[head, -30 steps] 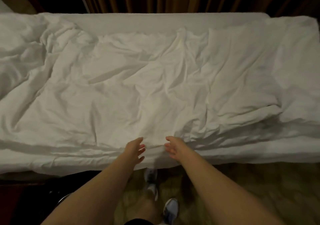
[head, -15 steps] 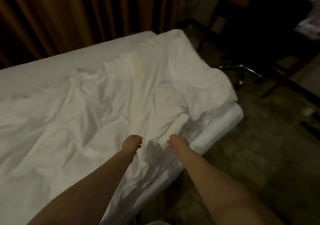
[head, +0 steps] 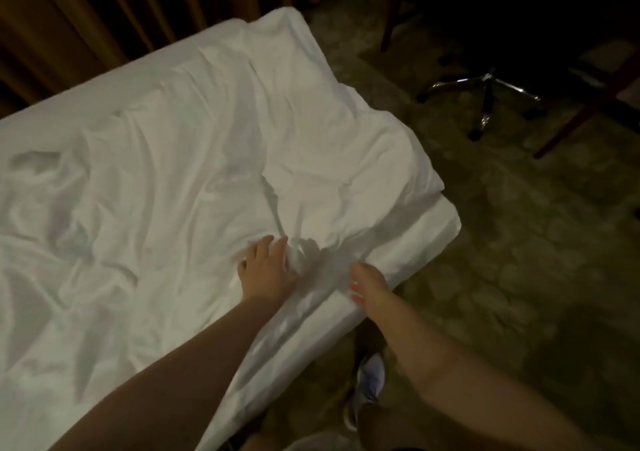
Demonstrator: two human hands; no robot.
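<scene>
a brown pleated curtain (head: 86, 17) is seen at top left, behind the bed (head: 62, 104). a white duvet (head: 173, 173) is spread over the bed and is heavily creased, with deep folds near the left edge of the frame and a puffed corner at the far end. the left hand (head: 266, 270) is laid on the duvet near its right-hand edge, palm down, fingers stretched out and slightly spread, nothing gripped. a ridge of bunched fabric is seen just beyond its fingertips. the right hand (head: 369, 284) is held just beside the left, the two hands near but not touching. its fingers are curled in at the duvet's near edge, where the fabric lies in shadow. whether fabric is pinched there cannot be told, since that part is blurred. the mattress (head: 440, 228) is left uncovered along a narrow strip and at its near corner, right of the duvet's edge. a light shoe (head: 370, 381) is seen low in the frame on the patterned carpet (head: 519, 260), beside the bed. at top right a chrome star-shaped chair base (head: 485, 90) is set on the carpet, and a dark wooden leg (head: 581, 111) is slanted just right of it, well apart from the bed.
</scene>
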